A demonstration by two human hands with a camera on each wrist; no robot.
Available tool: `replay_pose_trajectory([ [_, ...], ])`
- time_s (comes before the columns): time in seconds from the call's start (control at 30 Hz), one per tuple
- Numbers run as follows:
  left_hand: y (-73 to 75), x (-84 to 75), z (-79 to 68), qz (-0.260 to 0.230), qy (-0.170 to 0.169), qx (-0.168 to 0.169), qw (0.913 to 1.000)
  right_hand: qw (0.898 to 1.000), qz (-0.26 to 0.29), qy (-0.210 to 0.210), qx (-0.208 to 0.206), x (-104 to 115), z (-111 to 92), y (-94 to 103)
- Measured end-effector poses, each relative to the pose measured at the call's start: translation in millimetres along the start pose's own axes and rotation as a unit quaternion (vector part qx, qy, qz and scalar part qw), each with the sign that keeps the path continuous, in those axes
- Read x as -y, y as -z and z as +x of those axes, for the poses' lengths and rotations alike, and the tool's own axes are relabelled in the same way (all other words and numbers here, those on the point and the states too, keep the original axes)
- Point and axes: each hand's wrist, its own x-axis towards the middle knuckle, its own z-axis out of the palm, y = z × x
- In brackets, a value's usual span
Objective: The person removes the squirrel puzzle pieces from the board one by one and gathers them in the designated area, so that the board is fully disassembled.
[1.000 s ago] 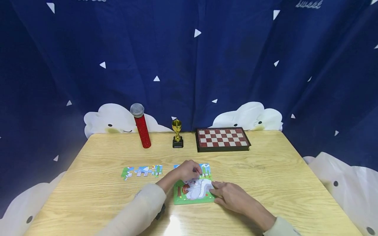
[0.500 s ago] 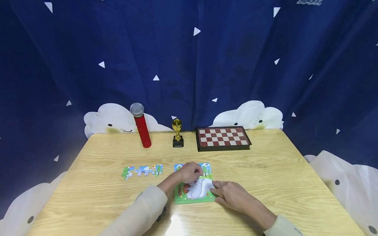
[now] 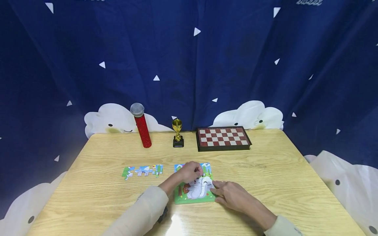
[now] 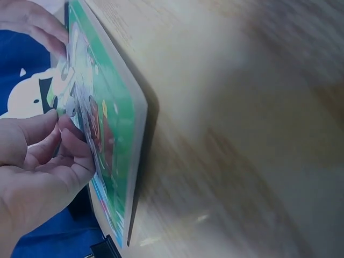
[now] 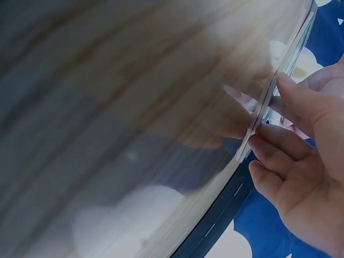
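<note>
A squirrel jigsaw puzzle (image 3: 196, 193) in a green-bordered tray lies at the middle of the table. My left hand (image 3: 189, 172) is over its upper part and pinches a puzzle piece (image 4: 70, 106) between thumb and fingertips, as the left wrist view shows. The piece stands tilted up from the picture; my hand hides part of it in the head view. My right hand (image 3: 233, 195) rests at the tray's right edge, fingers extended and touching it. In the right wrist view the same hand (image 5: 306, 145) steadies the thin tray side (image 5: 269, 91).
Several loose puzzle pieces (image 3: 143, 170) lie left of the tray. Along the back stand a red microphone (image 3: 143, 129), a small gold trophy (image 3: 177, 131) and a chessboard (image 3: 223, 139). A dark blue curtain (image 3: 177, 49) hangs behind the table.
Under my left hand, a piece by the squirrel's tail has tilted up, breaking the picture there. The left hand has barely shifted; the right hand stays at the tray's edge.
</note>
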Motion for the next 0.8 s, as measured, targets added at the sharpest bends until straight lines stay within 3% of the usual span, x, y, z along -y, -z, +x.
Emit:
replay_pose_trajectory([
  [0.17,0.6,0.7,0.7,-0.013,0.011,0.001,0.9998,1.0,0.004,-0.002,0.002,0,1,0.3],
  [0.47,10.3,4.7,-4.0,-0.021,-0.006,0.014,0.9997,1.0,0.008,-0.002,0.001,0,1,1.7],
  [0.6,22.2,14.7,-11.2,-0.013,-0.026,0.02,0.9994,1.0,0.005,-0.001,0.003,0,1,2.2],
  [0.8,46.6,30.8,-26.1,-0.005,-0.03,0.016,0.9994,1.0,0.008,-0.006,0.012,0,1,2.0],
])
